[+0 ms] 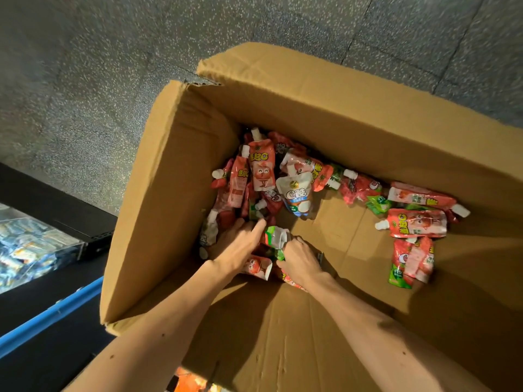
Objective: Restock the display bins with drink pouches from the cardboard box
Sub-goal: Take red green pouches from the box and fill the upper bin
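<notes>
Place: pretty sure it's a shop, down on the sales floor
Floor: grey speckled tile floor (pixel 113 66), typical store stuff
Stock: big cardboard box (pixel 169 193) with loads of matching drink pouches (pixel 261 168) lying loose inside
Display: clear-fronted display bin (pixel 28 244) on the left, piled with small packets, with black shelving (pixel 56 199) and a blue rail (pixel 48 315) beside it

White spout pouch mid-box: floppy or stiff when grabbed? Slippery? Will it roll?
Likely floppy: the white spout pouch looks like a soft film bag, puffed in the middle and lying partly on the red pouches. Probably somewhat slippery, since its surface shines. Unlikely to roll, as it lies flat, though it may sag or slide in a loose pinch.
</notes>
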Action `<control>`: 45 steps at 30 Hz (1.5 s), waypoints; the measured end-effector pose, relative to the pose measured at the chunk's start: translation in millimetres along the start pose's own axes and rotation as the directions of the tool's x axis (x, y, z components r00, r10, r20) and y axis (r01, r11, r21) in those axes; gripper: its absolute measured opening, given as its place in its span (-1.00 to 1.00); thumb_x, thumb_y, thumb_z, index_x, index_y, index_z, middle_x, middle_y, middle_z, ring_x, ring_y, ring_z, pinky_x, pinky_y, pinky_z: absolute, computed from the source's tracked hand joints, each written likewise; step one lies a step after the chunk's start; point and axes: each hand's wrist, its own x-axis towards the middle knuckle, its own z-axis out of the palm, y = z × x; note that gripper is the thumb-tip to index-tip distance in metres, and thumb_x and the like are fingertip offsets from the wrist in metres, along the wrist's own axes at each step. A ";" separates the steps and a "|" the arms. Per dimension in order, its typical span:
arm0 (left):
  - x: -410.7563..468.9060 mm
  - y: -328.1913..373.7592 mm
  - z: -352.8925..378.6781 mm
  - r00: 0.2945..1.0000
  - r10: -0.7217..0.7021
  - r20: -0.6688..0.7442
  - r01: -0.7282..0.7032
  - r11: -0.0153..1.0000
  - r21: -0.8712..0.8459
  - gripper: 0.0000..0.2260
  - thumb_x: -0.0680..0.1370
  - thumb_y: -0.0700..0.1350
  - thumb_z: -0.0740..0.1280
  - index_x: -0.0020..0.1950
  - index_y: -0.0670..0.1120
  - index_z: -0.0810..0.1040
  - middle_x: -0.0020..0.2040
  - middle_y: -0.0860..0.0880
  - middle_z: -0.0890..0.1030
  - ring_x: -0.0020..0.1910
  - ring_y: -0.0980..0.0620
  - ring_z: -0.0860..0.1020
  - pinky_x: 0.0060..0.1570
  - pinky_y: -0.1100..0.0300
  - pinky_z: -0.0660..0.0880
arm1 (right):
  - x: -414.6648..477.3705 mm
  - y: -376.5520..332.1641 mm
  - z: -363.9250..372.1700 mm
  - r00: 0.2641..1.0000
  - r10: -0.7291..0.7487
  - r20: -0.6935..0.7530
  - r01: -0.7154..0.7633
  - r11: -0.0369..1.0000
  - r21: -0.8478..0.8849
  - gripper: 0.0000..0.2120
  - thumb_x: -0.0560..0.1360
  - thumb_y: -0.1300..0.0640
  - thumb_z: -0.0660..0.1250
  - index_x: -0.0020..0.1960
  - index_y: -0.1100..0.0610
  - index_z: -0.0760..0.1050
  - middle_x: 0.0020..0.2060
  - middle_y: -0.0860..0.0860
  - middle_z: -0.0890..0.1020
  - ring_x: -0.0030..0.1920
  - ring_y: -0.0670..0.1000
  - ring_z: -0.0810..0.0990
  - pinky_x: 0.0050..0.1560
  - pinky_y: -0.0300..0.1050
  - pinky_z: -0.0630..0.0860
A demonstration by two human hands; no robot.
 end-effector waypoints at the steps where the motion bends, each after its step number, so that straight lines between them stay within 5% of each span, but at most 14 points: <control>1: 1.7 0.5 -2.9 0.995 0.052 0.081 -0.054 0.998 0.015 -0.38 0.49 -0.29 0.33 0.51 -0.22 0.17 0.13 -0.24 0.55 0.04 -0.21 0.54 -0.01 0.09 0.40 | -3.8 2.2 -0.6 1.000 0.021 -0.003 -0.021 0.998 0.059 -0.56 0.58 0.08 0.34 0.36 0.27 0.36 0.23 0.18 0.55 0.27 0.15 0.46 0.23 -0.07 0.35; 3: 2.2 -1.1 -15.0 0.995 0.068 0.077 -0.063 0.996 -0.062 -0.58 0.56 -0.15 0.35 0.38 -0.20 0.35 0.04 -0.21 0.58 -0.03 -0.22 0.58 -0.14 0.21 0.42 | -14.5 5.9 -3.2 0.999 0.035 -0.001 -0.035 0.985 0.169 -0.42 0.56 0.04 0.37 0.44 0.27 0.24 0.27 0.21 0.53 0.28 0.18 0.50 0.20 -0.03 0.42; 5: -2.6 3.0 -23.9 0.992 -0.122 0.020 0.123 0.945 -0.304 -0.71 0.66 0.06 0.22 0.12 -0.17 0.48 -0.03 -0.14 0.59 -0.17 -0.02 0.61 -0.29 0.33 0.48 | -24.3 13.1 -6.1 0.997 0.074 0.032 -0.081 0.952 0.295 -0.44 0.54 0.04 0.41 0.39 0.20 0.22 0.23 0.21 0.54 0.20 0.19 0.55 0.12 0.04 0.48; 7: -8.4 10.1 -29.8 0.983 -0.180 0.017 0.173 0.909 -0.380 -0.75 0.70 -0.04 0.13 0.08 -0.18 0.50 -0.02 -0.16 0.58 -0.29 0.13 0.59 -0.32 0.45 0.48 | -31.5 25.9 -12.1 0.988 0.148 0.049 -0.155 0.904 0.398 -0.53 0.51 0.04 0.44 0.24 0.11 0.25 0.07 0.13 0.56 0.02 0.13 0.56 0.00 0.03 0.51; 9: -17.7 10.9 -42.9 0.970 -0.241 -0.023 0.214 0.900 -0.380 -0.76 0.69 -0.22 0.15 0.27 -0.29 0.48 0.14 -0.33 0.56 -0.11 -0.02 0.62 -0.23 0.53 0.45 | -38.8 39.7 -19.8 0.971 0.225 0.077 -0.231 0.820 0.523 -0.52 0.47 0.08 0.49 0.22 0.11 0.28 -0.04 0.02 0.50 -0.03 0.07 0.53 -0.01 0.02 0.52; 11: -28.1 7.8 -48.9 0.955 -0.286 -0.074 0.220 0.855 -0.471 -0.64 0.63 -0.30 0.23 0.44 -0.26 0.36 0.28 -0.28 0.55 0.14 -0.10 0.59 0.00 0.43 0.43 | -47.5 53.0 -28.4 0.953 0.269 0.141 -0.285 0.631 0.721 -0.51 0.44 0.17 0.52 0.23 0.14 0.32 -0.01 0.01 0.55 0.01 0.06 0.60 0.02 0.04 0.61; 15: -44.8 24.7 -72.2 0.911 -0.328 -0.249 0.124 0.795 -0.593 -0.61 0.52 -0.29 0.40 0.31 -0.08 0.45 0.09 -0.06 0.68 0.02 -0.04 0.65 -0.05 0.18 0.53 | -76.3 65.4 -50.8 0.942 0.217 0.257 -0.307 0.241 0.921 -0.39 0.45 0.29 0.48 0.40 0.12 0.28 0.17 0.10 0.59 0.09 0.04 0.64 -0.07 -0.10 0.63; 22: -104.9 55.9 -110.4 0.863 -0.432 -0.261 0.009 0.531 -0.847 -0.69 0.51 -0.19 0.46 0.18 0.01 0.47 0.05 0.02 0.66 0.03 0.07 0.64 0.02 0.00 0.64 | -151.8 34.4 -90.9 0.983 0.045 0.177 -0.167 -0.165 0.972 -0.73 0.52 0.35 0.36 0.20 0.24 0.47 0.12 0.22 0.65 0.14 0.15 0.63 0.16 0.09 0.55; 26: -164.4 71.8 -130.8 0.823 -0.479 -0.304 -0.113 0.387 -0.915 -0.67 0.48 -0.35 0.46 0.17 -0.11 0.51 0.00 -0.11 0.69 -0.03 -0.08 0.68 -0.09 0.07 0.65 | -209.1 -4.0 -109.1 0.997 -0.037 0.070 -0.076 -0.198 0.977 -0.87 0.55 0.34 0.30 0.08 0.28 0.53 -0.04 0.22 0.70 0.01 0.14 0.67 0.05 0.05 0.62; 28: -202.9 80.6 -141.1 0.786 -0.511 -0.349 -0.193 0.333 -0.923 -0.67 0.48 -0.42 0.41 0.18 -0.16 0.51 -0.04 -0.12 0.68 -0.12 0.03 0.67 -0.22 0.24 0.61 | -238.1 -23.5 -113.6 0.994 -0.108 0.007 -0.029 -0.203 0.979 -0.91 0.52 0.31 0.32 0.00 0.31 0.56 -0.13 0.22 0.69 -0.13 0.12 0.68 -0.03 0.04 0.64; 33: -316.1 95.6 -155.3 0.675 -0.557 -0.484 -0.399 0.276 -0.874 -0.68 0.50 -0.47 0.36 0.11 -0.11 0.54 -0.14 -0.11 0.70 -0.21 0.01 0.68 -0.32 0.22 0.58 | -298.4 -79.1 -110.4 0.936 -0.328 -0.129 0.077 -0.166 0.983 -0.68 0.37 0.12 0.51 0.02 0.28 0.56 -0.16 0.17 0.69 -0.19 0.08 0.69 -0.20 -0.07 0.66; 35: -368.7 99.0 -158.4 0.605 -0.570 -0.556 -0.465 0.314 -0.828 -0.72 0.50 -0.46 0.37 0.10 -0.15 0.54 -0.21 -0.03 0.69 -0.31 0.13 0.66 -0.37 0.30 0.54 | -315.0 -108.9 -105.3 0.883 -0.448 -0.144 0.098 -0.124 0.987 -0.33 0.14 -0.01 0.70 0.17 0.20 0.59 0.06 0.17 0.68 -0.03 0.10 0.68 -0.13 -0.04 0.64; 38: -446.1 97.7 -158.5 0.457 -0.590 -0.666 -0.536 0.415 -0.736 -0.72 0.47 -0.44 0.42 0.10 -0.17 0.57 -0.10 -0.08 0.70 -0.17 0.08 0.68 -0.15 0.16 0.61 | -338.6 -157.4 -94.3 0.797 -0.582 -0.159 0.106 -0.124 0.987 -0.33 -0.04 -0.03 0.76 0.02 0.12 0.71 0.01 0.16 0.67 -0.09 0.10 0.68 -0.19 -0.02 0.59; 45: -626.2 106.7 -140.8 0.121 -0.588 -0.800 -0.618 0.586 -0.524 -0.69 0.44 -0.39 0.44 0.10 -0.11 0.55 -0.18 -0.02 0.72 -0.23 0.05 0.67 -0.17 0.18 0.62 | -419.1 -279.9 -48.6 0.519 -0.850 -0.093 0.108 -0.042 0.993 -0.25 0.21 0.02 0.69 0.33 0.19 0.55 0.44 0.25 0.39 0.38 0.25 0.46 0.13 0.35 0.51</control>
